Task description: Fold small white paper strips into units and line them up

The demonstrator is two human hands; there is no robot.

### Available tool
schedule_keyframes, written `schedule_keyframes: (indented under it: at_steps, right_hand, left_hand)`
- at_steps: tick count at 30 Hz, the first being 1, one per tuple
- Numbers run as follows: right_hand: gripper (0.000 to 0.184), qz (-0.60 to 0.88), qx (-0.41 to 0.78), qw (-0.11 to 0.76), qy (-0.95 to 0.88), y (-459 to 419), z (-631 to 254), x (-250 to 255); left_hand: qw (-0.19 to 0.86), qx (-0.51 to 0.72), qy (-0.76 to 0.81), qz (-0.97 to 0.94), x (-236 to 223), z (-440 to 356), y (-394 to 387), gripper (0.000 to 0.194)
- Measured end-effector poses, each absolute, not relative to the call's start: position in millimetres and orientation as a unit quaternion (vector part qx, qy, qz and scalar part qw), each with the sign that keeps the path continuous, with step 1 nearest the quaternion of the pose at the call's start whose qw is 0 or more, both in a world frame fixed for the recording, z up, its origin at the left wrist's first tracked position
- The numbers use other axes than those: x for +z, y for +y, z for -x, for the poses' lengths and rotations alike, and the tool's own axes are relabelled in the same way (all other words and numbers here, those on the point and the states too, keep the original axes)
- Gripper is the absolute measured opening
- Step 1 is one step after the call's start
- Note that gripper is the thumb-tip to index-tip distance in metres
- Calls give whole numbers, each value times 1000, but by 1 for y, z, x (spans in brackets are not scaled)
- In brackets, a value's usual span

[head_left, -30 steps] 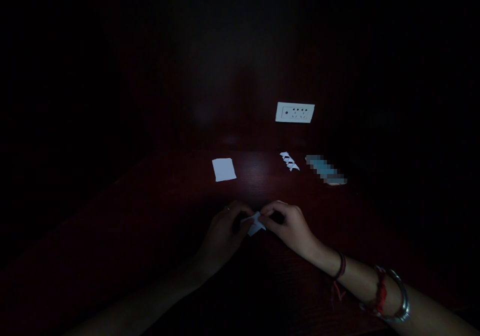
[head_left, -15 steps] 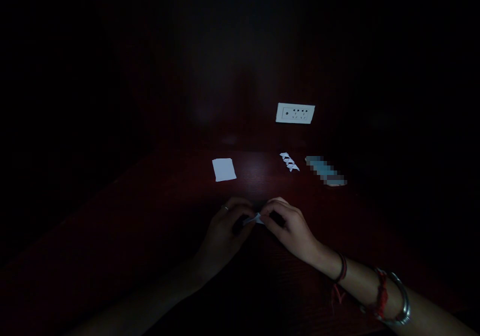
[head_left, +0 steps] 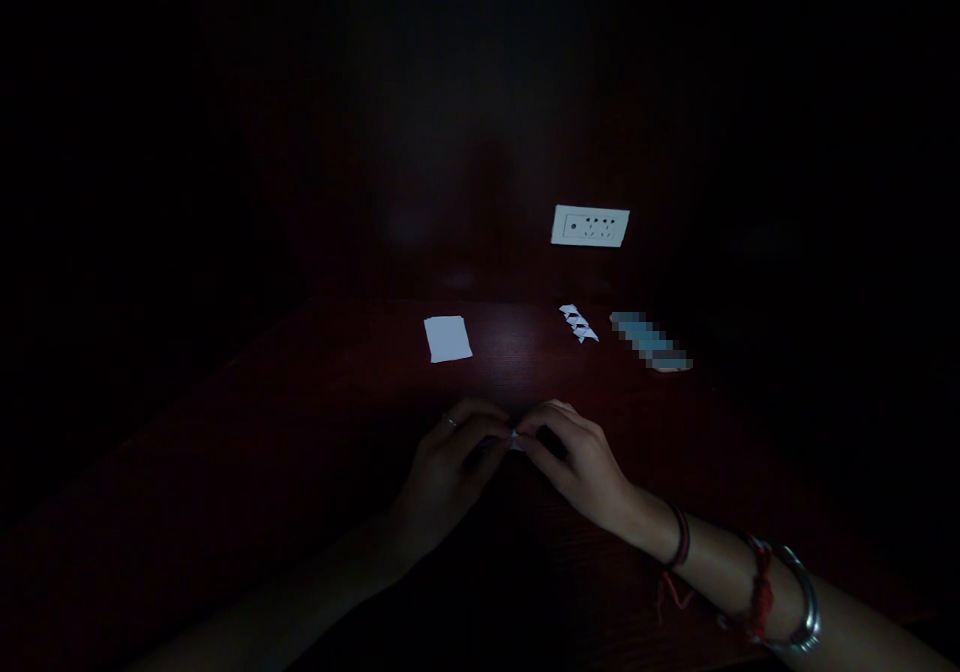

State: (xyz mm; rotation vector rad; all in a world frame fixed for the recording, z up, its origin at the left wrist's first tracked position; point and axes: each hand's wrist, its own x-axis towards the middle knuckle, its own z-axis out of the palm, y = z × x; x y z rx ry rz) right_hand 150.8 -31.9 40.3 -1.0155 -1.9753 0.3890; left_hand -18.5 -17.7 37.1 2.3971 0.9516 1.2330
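Between my two hands is a small piece of white paper [head_left: 515, 441], folded and mostly hidden by the fingers. My left hand [head_left: 454, 462] pinches its left side with thumb and fingertips; a ring shows on one finger. From the right, my right hand [head_left: 577, 457] pinches the other side, its fingertips almost touching those of the left. Beyond the left hand lies a stack of white paper sheets [head_left: 448, 339]. Farther right, several small folded paper pieces [head_left: 578, 323] lie in a slanting row.
A phone-like flat object [head_left: 651, 342], blurred by pixel blocks, lies right of the folded pieces. A white socket plate [head_left: 590, 226] is on the wall behind the dark red table [head_left: 360, 352]. Both sides of the view are very dark.
The paper between my hands showed a larger, pointed shape a second ago; now it is folded down and only a sliver shows. Both hands stay in nearly the same place.
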Motion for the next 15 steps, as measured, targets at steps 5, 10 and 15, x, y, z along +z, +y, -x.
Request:
schedule_keyframes:
  at_steps: [5,10,15]
  right_hand:
    - [15,401,150,425,-798,-33,-151,40]
    - [13,407,147,420,-798,-33,-150,40]
    - [11,412,146,408,-801,-33,-149,42]
  left_hand:
    - [134,425,335,-830,37,19,-18,12]
    - [134,428,328,-831,37,19,-18,13]
    - [135,434,330,-827,38,18,-19,11]
